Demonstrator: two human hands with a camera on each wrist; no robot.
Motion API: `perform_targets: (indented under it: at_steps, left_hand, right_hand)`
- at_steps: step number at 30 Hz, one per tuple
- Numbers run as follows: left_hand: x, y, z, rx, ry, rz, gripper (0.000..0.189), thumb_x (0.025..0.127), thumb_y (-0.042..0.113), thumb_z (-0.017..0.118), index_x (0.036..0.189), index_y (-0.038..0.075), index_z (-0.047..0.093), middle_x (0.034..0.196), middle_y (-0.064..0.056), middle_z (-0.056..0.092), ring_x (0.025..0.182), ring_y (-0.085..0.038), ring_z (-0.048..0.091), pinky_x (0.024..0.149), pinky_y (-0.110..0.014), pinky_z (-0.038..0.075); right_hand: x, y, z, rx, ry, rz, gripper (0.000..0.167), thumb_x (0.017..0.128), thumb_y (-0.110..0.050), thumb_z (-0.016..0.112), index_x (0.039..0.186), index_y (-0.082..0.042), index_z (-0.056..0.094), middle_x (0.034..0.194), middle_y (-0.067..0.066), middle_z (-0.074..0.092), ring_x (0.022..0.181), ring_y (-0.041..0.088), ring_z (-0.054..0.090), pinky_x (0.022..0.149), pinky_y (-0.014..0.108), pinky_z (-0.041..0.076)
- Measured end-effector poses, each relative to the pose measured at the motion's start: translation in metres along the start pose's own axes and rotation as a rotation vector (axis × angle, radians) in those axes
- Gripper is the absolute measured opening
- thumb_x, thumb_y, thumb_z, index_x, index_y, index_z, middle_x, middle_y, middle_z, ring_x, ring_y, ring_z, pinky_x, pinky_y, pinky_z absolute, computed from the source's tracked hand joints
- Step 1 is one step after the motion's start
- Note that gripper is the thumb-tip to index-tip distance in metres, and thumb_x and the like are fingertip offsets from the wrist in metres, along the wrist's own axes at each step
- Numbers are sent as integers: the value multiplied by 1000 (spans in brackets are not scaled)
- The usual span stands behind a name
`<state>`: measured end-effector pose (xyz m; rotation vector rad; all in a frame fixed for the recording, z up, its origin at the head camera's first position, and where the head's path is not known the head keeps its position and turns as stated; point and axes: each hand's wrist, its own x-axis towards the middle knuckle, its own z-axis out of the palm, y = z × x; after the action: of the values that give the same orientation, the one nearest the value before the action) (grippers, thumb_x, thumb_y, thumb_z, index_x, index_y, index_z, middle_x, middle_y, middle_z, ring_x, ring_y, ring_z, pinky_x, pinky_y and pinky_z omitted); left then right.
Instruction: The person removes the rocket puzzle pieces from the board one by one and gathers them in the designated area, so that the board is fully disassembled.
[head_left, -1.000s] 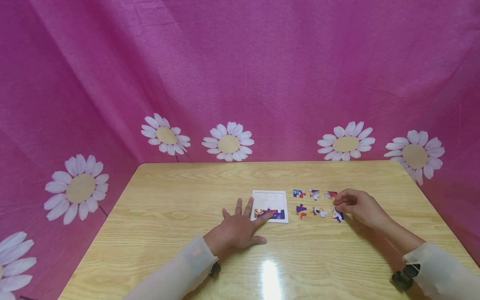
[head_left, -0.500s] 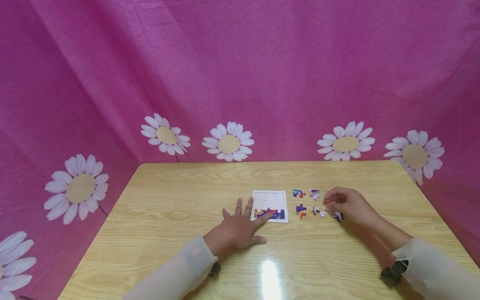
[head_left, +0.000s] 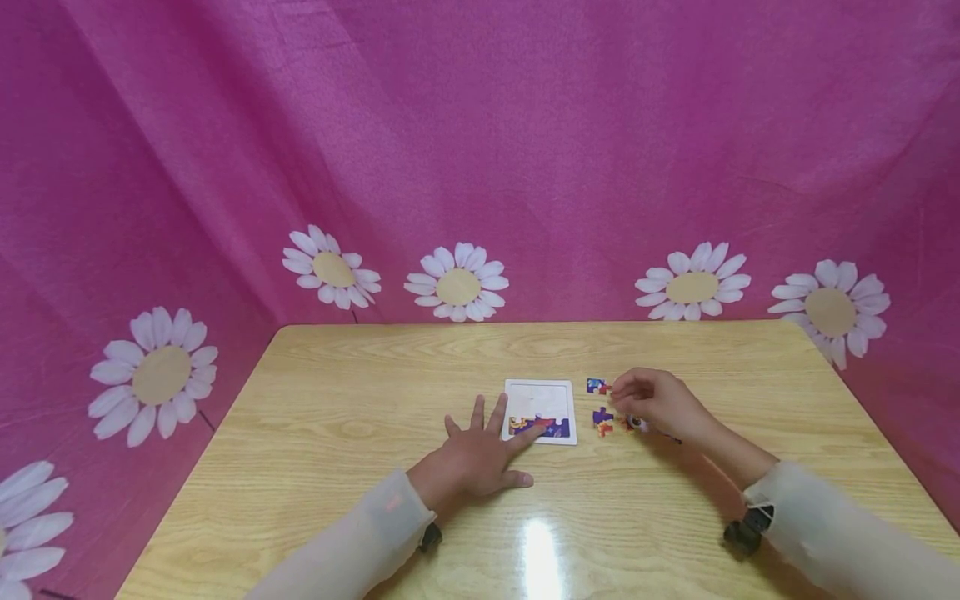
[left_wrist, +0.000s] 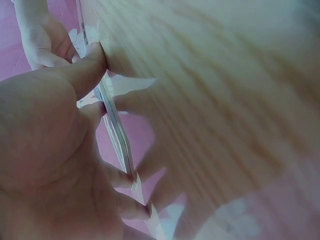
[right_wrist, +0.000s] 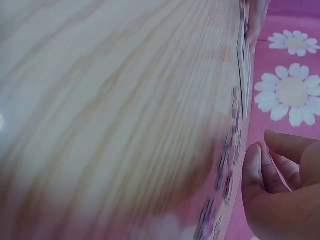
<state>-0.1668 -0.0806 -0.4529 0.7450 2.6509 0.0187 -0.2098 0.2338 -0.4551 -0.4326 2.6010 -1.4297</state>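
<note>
A white puzzle tray [head_left: 540, 393] lies on the table, its near row filled with purple, red and yellow jigsaw pieces [head_left: 551, 428]. My left hand [head_left: 480, 462] lies spread at the tray's left and front, one finger reaching over the fitted pieces and another touching the left rim. Right of the tray, my right hand [head_left: 660, 404] hovers above loose jigsaw pieces, fingers loosely bent; the right wrist view shows nothing between the fingertips [right_wrist: 256, 155]. Two loose pieces show fully, a blue-and-red piece [head_left: 597, 386] and a purple-and-orange piece [head_left: 602, 421]. Others are partly or wholly hidden beneath this hand.
The wooden table [head_left: 337, 392] reaches back to a pink curtain [head_left: 525, 167] printed with white daisies. Dark wrist-worn devices show at the cuffs, one near the right sleeve [head_left: 742, 537].
My right hand has moved left over the loose pieces, from the right-hand column toward the tray, covering several of them. My left hand and the tray have stayed in place.
</note>
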Motion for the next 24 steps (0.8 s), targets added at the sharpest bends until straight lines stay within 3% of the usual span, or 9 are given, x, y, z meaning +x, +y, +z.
perform_targets:
  at_steps: [7, 18, 24]
  left_hand:
    - [1, -1, 0, 1, 4, 4, 78, 97, 72, 46, 160, 58, 2, 172, -21, 0, 153, -56, 3, 101, -87, 24]
    - [1, -1, -1, -2, -11, 1, 77, 97, 72, 45, 160, 57, 2, 172, -21, -2, 153, -56, 2, 102, -87, 23]
    - [0, 0, -2, -4, -17, -2, 77, 97, 73, 45, 160, 57, 3, 172, -20, -4, 153, -55, 1, 102, -87, 22]
  right_hand:
    - [11, -10, 18, 57, -22, -8, 19, 94, -2, 73, 110, 7, 68, 104, 20, 75, 93, 20, 71, 71, 24, 57]
    - [31, -24, 49, 52, -58, -56, 15, 94, 1, 71, 109, 4, 70, 102, 16, 74, 96, 24, 71, 81, 26, 57]
    - [39, -33, 66, 111, -77, -61, 19, 92, 3, 71, 111, 5, 69, 107, 19, 74, 99, 28, 72, 86, 28, 58]
